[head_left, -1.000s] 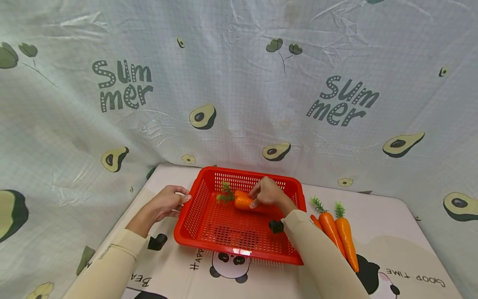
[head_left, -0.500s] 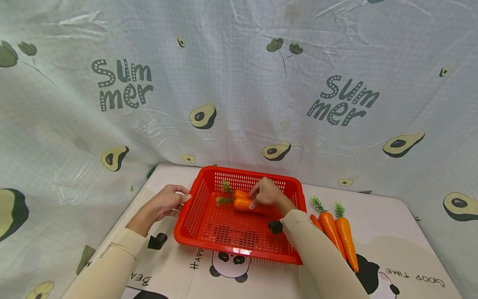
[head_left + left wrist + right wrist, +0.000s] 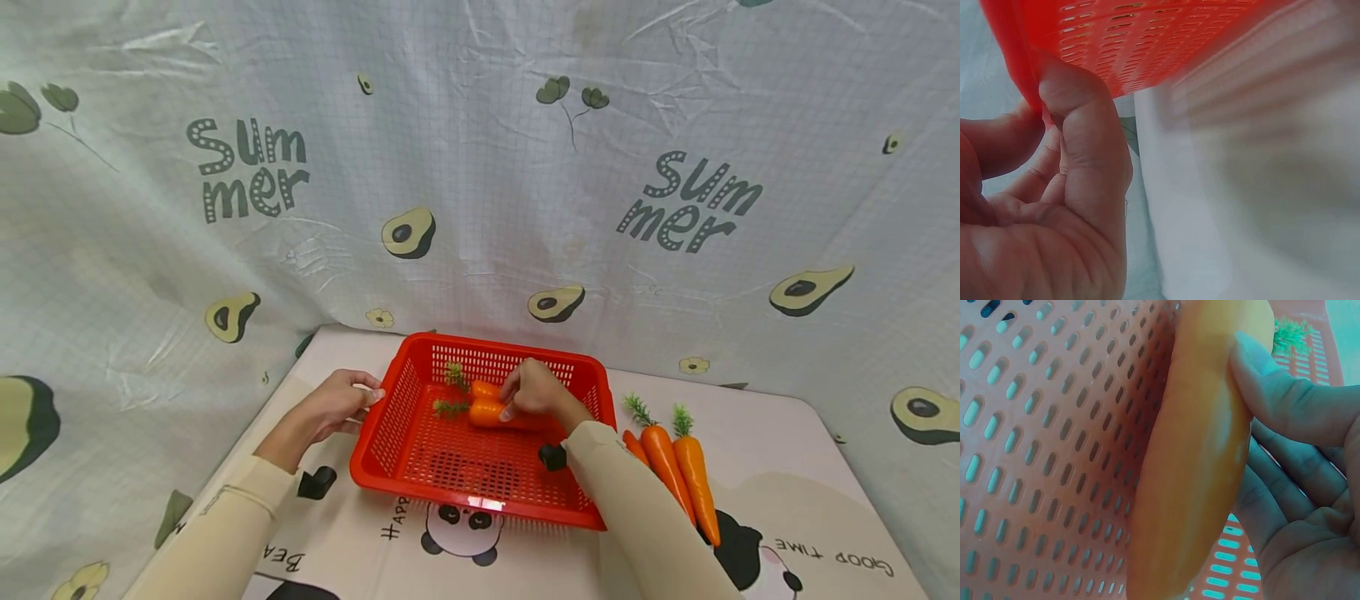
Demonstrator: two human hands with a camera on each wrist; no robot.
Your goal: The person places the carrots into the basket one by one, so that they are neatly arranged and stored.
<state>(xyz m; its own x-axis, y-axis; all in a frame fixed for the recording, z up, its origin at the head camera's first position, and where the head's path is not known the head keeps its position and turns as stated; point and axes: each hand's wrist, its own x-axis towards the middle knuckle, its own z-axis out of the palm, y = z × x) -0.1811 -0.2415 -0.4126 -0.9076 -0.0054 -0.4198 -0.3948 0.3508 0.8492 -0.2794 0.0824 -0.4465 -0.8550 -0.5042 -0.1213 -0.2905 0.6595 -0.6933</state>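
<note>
A red plastic basket (image 3: 480, 518) with slotted walls stands on the table. My left hand (image 3: 337, 407) pinches its left rim between thumb and curled fingers, as the left wrist view shows. Inside the basket my right hand (image 3: 538, 390) grips an orange carrot (image 3: 1194, 450) with a green leafy top, thumb on one side and fingers on the other. That carrot lies low over the basket floor, its top pointing left. Just behind it a second carrot (image 3: 483, 389) is partly hidden by my hand and the first one.
Right of the basket, several carrots (image 3: 696, 479) lie on the table, one mostly hidden by my right sleeve. The light tablecloth (image 3: 795, 450) bears panda prints and lettering. A printed cloth (image 3: 480, 167) hangs behind the table.
The gripped carrot has shifted slightly toward me, so more of the carrot behind it shows. My left hand stays on the basket rim.
</note>
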